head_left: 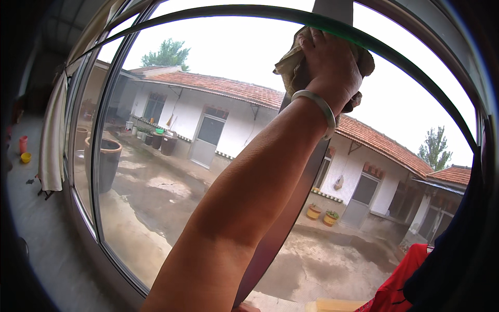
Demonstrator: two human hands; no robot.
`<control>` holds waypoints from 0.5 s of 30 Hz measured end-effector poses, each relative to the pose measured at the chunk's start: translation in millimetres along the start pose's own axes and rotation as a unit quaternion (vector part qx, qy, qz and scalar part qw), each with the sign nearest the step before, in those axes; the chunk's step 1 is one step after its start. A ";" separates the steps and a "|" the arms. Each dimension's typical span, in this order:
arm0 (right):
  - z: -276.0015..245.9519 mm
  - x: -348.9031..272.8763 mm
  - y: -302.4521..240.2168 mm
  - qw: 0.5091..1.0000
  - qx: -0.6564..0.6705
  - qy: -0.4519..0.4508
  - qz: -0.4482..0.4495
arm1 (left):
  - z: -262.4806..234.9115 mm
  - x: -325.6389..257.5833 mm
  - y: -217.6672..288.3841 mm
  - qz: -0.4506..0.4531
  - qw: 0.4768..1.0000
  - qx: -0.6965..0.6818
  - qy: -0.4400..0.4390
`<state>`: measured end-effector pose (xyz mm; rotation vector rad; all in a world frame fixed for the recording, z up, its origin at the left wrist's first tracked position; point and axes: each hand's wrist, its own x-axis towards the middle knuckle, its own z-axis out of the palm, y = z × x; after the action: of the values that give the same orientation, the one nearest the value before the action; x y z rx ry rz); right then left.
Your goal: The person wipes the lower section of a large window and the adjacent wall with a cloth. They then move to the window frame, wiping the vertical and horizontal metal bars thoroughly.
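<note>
My left arm stretches up from the lower edge, a pale bangle [318, 108] round its wrist. High on the upright window post [280, 247], my left hand [332, 65] is closed over a crumpled greenish-brown cloth [292, 67] and presses it there. Folds of the cloth stick out on both sides of the hand. A dark green rod [234, 10] curves across the top, in front of the fingertips. Of my right hand [245, 308], only a sliver of skin shows at the bottom edge, beside the post; its fingers are hidden.
Large glass panes flank the post, with a courtyard and a white tiled-roof building beyond. A pale curtain [53, 135] hangs at the left, near a red container [23, 143] and yellow bowl [26, 157] on the floor. Red cloth [397, 281] and dark cloth hang at the lower right.
</note>
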<state>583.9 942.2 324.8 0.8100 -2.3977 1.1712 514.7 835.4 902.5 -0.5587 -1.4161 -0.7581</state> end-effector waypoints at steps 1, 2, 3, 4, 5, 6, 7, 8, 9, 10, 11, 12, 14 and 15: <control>0.6 4.3 -24.0 0.999 0.016 0.033 -0.016 | 13.8 -4.2 -4.3 0.011 0.990 0.014 0.137; -2.6 3.0 -30.5 0.999 0.016 0.046 -0.005 | 14.6 -9.0 -0.4 0.008 0.989 0.026 0.146; -6.2 -0.9 -35.2 0.998 0.017 0.059 0.007 | 15.6 -15.7 4.2 0.005 0.987 0.038 0.155; 0.4 4.2 -31.9 0.997 0.049 0.053 -0.001 | 14.0 -27.9 -0.8 0.019 0.983 0.087 0.159; 7.3 11.4 -26.9 0.998 0.054 0.033 -0.030 | 12.5 -39.8 -7.8 0.044 0.981 0.153 0.111; 7.9 11.0 -24.7 0.997 0.056 0.035 -0.034 | 12.4 -48.3 -10.5 0.045 0.979 0.157 0.119; 10.6 11.8 -20.8 0.997 0.061 0.036 -0.040 | 12.6 -56.5 -13.7 0.047 0.977 0.164 0.126; 6.0 6.9 -24.8 0.997 0.050 0.046 -0.037 | 9.8 -62.0 -8.5 0.042 0.978 0.152 0.136; 1.6 3.8 -29.7 0.998 0.016 0.058 -0.031 | 7.4 -67.0 -4.5 0.039 0.978 0.150 0.140; -3.2 1.3 -32.4 0.998 0.005 0.060 -0.025 | 5.4 -73.1 -2.7 0.034 0.978 0.147 0.143; -1.2 -0.1 -32.1 0.998 0.008 0.061 -0.018 | 5.1 -83.5 -1.8 0.036 0.977 0.156 0.141; 0.5 -0.9 -32.8 0.998 0.009 0.063 -0.010 | 5.2 -92.8 -2.0 0.038 0.976 0.165 0.138; -0.2 -3.1 -33.8 0.999 -0.016 0.038 -0.005 | 4.0 -109.9 -3.0 0.039 0.980 0.137 0.138; -0.4 -6.5 -32.8 0.999 -0.026 0.023 -0.002 | 0.7 -119.8 -1.8 0.038 0.982 0.145 0.119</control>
<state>609.6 928.5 341.3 0.7623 -2.3771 1.1098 513.7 850.6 783.7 -0.2831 -1.2477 -0.5247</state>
